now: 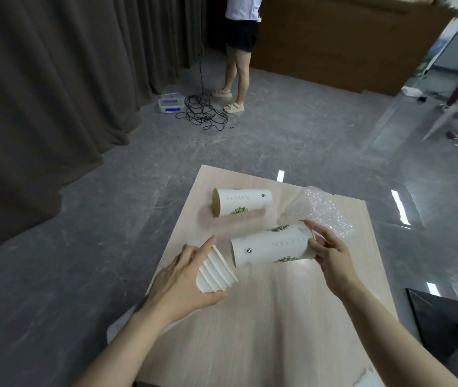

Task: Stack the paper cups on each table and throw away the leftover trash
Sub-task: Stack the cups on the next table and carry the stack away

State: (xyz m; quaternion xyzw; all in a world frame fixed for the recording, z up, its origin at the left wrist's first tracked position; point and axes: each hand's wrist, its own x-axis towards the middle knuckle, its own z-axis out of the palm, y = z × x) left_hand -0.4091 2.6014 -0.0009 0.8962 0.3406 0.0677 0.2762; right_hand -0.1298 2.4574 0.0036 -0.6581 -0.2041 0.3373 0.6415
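Observation:
My left hand (183, 277) grips a short stack of nested white paper cups (215, 272), held sideways over the left part of the light wooden table (264, 317). My right hand (331, 252) holds the rim end of a white paper cup with a green logo (271, 245), lying horizontal with its base pointing at the stack. Another logo cup (241, 201) lies on its side farther back on the table. A crumpled sheet of clear bubble wrap (320, 210) sits at the table's right back, behind my right hand.
A person (240, 51) stands at the back near a coil of black cable (202, 111) and a small white device (170, 103) on the grey floor. Dark curtains hang at left, a wooden counter (347, 43) at the back, a black object (445, 325) right of the table.

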